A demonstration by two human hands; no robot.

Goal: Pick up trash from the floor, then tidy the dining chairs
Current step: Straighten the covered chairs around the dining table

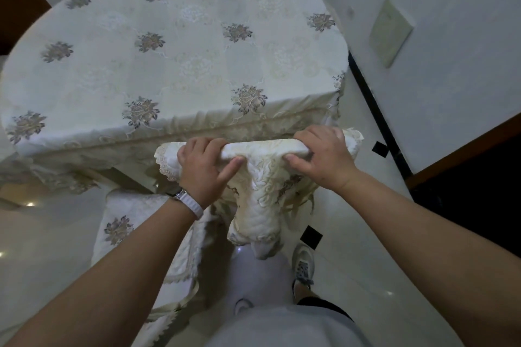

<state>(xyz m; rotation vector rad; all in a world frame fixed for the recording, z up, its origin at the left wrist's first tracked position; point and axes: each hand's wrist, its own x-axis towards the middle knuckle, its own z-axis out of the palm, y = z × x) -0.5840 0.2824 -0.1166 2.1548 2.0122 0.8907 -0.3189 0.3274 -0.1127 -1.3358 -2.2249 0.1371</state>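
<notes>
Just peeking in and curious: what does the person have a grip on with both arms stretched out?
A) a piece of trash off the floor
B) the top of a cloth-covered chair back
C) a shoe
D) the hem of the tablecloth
B: the left grip and the right grip both curl over the top of the cloth-covered chair back, which stands close against the edge of the table.
</notes>
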